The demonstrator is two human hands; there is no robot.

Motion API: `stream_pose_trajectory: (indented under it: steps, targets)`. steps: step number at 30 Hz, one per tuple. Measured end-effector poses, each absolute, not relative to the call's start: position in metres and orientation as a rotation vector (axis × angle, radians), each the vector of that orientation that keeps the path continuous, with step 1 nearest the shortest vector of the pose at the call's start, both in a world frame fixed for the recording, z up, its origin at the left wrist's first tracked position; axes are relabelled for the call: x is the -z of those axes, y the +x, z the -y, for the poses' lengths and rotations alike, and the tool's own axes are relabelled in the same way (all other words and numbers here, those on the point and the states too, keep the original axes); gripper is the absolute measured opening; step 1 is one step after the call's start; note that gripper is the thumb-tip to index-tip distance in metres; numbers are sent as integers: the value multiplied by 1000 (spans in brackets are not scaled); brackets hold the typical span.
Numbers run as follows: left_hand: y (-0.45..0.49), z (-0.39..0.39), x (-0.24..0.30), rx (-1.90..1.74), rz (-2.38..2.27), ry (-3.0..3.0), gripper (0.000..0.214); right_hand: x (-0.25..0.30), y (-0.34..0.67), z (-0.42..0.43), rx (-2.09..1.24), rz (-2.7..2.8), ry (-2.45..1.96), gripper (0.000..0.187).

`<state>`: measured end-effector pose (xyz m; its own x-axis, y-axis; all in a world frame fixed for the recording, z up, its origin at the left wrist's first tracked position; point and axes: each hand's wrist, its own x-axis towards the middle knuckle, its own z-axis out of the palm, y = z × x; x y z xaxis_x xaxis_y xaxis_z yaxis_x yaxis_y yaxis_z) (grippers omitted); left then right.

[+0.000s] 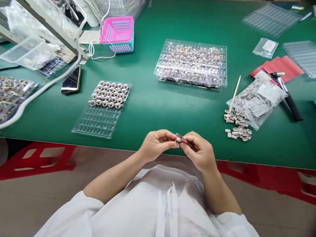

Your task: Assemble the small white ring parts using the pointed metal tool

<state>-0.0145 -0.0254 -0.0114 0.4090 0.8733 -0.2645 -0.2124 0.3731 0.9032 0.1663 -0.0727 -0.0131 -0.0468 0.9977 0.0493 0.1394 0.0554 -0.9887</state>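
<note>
In front of my body, at the table's near edge, my left hand (pixel 159 143) pinches a small whitish part (pixel 178 140) with a yellow bit showing beneath it. My right hand (pixel 199 148) is closed round a slim dark tool (pixel 187 142), whose flat end meets the small part; its exact kind is unclear. The fingertips of both hands nearly touch. To the left lies a clear plastic tray (pixel 96 120), its far rows filled with beige ring-like pieces (pixel 111 93). Loose beige shells (pixel 240 131) are heaped on the right.
Stacked clear trays (pixel 191 65) full of small parts stand farther back. A bag of beige pieces (pixel 259 97), a wooden stick (pixel 235 92) and a black-handled tool (pixel 292 103) lie right. Left are a phone (pixel 71 80), a white cable (pixel 53 79) and a pink basket (pixel 118 31).
</note>
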Motion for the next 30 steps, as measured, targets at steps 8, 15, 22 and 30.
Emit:
stream_pose_trajectory:
  steps: [8,15,22,30]
  targets:
    - [-17,28,9,-788,-850,1008,17,8,169,68,-1324,1316,-1231,15]
    - [-19,29,12,-798,-930,1152,19,4,165,65,-1183,1372,-1319,13]
    - [-17,28,10,-802,-1002,1262,13,3,165,61,-1187,1393,-1334,13]
    - [-13,25,5,-817,-1017,1030,21,15,171,69,-1018,1490,-1185,14]
